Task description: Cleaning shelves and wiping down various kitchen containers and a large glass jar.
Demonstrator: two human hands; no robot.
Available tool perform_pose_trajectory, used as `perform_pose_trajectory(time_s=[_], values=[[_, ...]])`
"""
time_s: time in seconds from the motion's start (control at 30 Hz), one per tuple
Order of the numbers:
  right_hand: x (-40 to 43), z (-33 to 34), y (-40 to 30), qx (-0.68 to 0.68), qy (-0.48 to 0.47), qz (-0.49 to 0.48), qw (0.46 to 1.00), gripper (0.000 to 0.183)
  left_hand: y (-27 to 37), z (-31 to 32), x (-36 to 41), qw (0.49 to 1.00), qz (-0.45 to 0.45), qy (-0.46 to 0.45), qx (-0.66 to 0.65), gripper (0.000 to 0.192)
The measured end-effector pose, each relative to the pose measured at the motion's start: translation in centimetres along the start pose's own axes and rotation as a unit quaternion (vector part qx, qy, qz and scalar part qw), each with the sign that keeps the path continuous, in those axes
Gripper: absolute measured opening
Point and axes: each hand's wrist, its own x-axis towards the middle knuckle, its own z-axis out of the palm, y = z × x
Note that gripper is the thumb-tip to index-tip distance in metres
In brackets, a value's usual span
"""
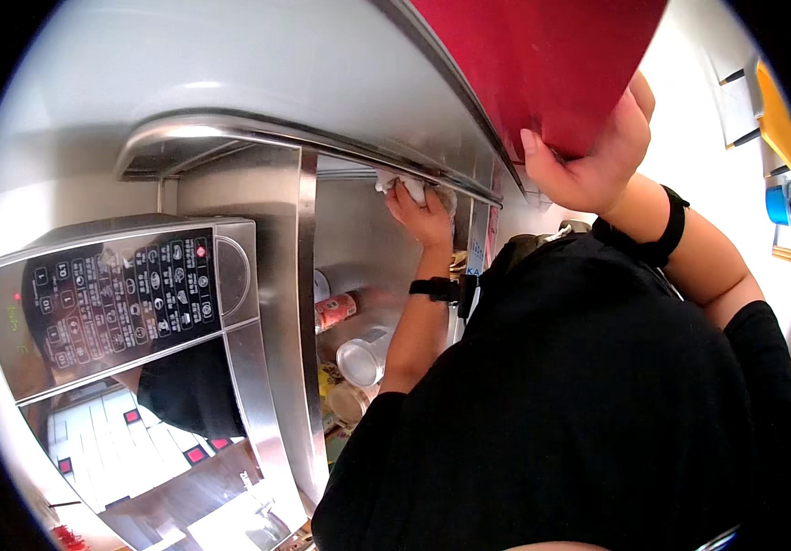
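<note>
My left hand reaches up into an open stainless steel cabinet and grips a crumpled white cloth. The cloth lies against the cabinet's inner surface, just below the rounded metal edge. Part of it is hidden by my fingers. On the right, my right hand holds the edge of a glossy red cabinet door, with the thumb on the near face and the fingers partly hidden behind it. Black bands circle both wrists.
A silver microwave oven with a button panel stands at the left. Inside the cabinet are a bottle with a red label, a clear plastic jar and other containers. A metal upright separates microwave and cabinet. A yellow chair is far right.
</note>
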Motion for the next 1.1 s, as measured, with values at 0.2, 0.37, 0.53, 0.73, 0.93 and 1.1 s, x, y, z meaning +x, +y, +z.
perform_pose_trajectory(time_s=[0.2,0.37,0.53,0.73,0.93,1.1], values=[[-0.3,-0.6,0.1,0.003,-0.019,-0.008,1.000,0.050,-2.3,0.7,2.0,0.996,-0.083,0.029,-0.034,0.051],[-1.0,0.0,0.2,-0.019,-0.029,-0.010,0.999,0.070,-6.7,-1.3,9.6,0.821,-0.389,0.201,-0.366,0.051],[-1.5,-0.9,1.0,-0.055,-0.036,-0.004,0.998,0.071,2.9,-3.3,11.5,0.653,-0.460,0.145,-0.583,0.064],[-0.9,0.0,0.3,-0.039,-0.025,-0.006,0.999,0.071,-2.2,1.6,1.6,0.945,-0.195,-0.003,-0.261,0.061],[-0.4,0.4,0.0,-0.019,0.007,-0.030,0.999,0.072,0.1,-0.5,6.8,0.900,-0.212,0.089,-0.371,0.047],[-0.2,0.6,-0.6,-0.002,-0.001,-0.027,1.000,0.073,-8.3,-5.8,16.2,0.747,-0.322,0.070,-0.577,0.035]])
